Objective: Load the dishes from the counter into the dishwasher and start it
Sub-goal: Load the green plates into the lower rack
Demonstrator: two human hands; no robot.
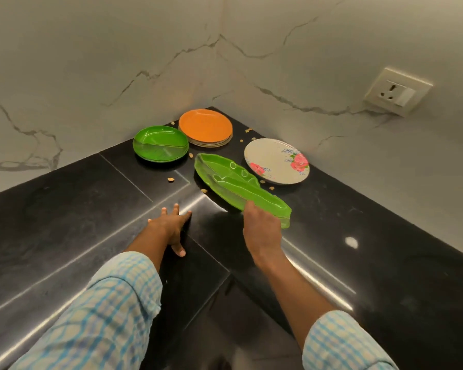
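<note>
The right hand (262, 228) grips the near end of the leaf-shaped green tray (233, 182), thumb on top of its rim and the other fingers hidden beneath it. The tray lies slantwise over the black counter (64, 209), its held end raised; whether its far tip touches the stone cannot be told. To the left of the tray's held end the left hand (171, 225) holds nothing and rests flat on the counter with fingers spread and straight. Beyond the tray's far tip and to its left sits a round green plate (161, 144) with dividers, apart from the tray. Straight behind the far tip, nearer the wall corner, an orange plate (205, 125) tops a short stack of pale plates (211, 144). To the right of the tray, just beside its middle, lies a white floral plate (275, 161) with pink roses. Small tan crumbs (170, 179) are scattered around the tray, some by its far tip and some between it and the floral plate. Well to the right of the tray and above it, a wall socket (397, 90) is set into the marble wall. Both forearms wear blue checked sleeves (112, 303)
</note>
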